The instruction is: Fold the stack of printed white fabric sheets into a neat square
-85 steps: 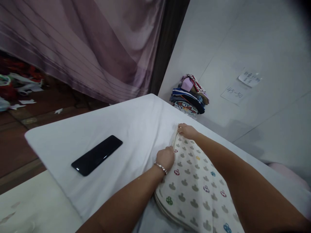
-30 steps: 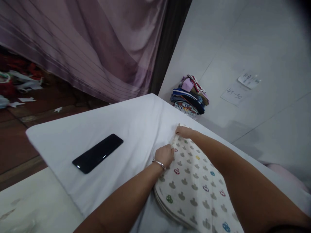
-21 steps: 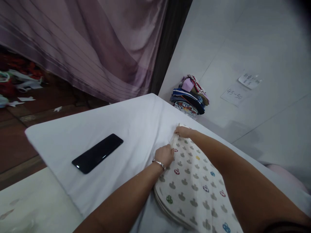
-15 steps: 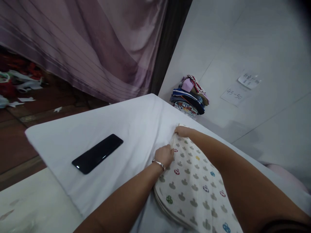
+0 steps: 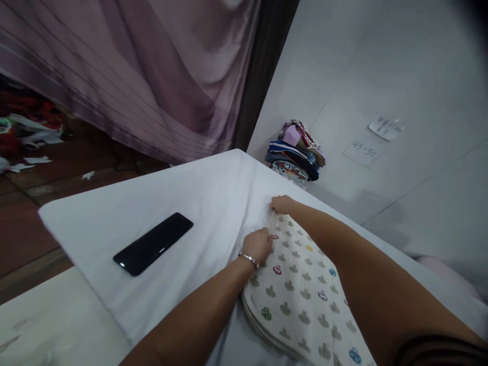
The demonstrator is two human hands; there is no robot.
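A folded white cloth with grey, red, blue, green and yellow mushroom-like prints lies in layers on the white-covered table. My left hand, with a silver bracelet at the wrist, is closed on the cloth's left edge. Farther up, at its far corner, my right hand pinches the same cloth. The fingertips of both hands are partly hidden.
A black phone lies on the white table cover to the left. Folded clothes are stacked by the wall beyond the table. A pink curtain hangs behind. Paper notes are stuck to the wall.
My right hand has shifted slightly to the left at the cloth's far corner. My left hand stays in nearly the same place. The view has turned a little.
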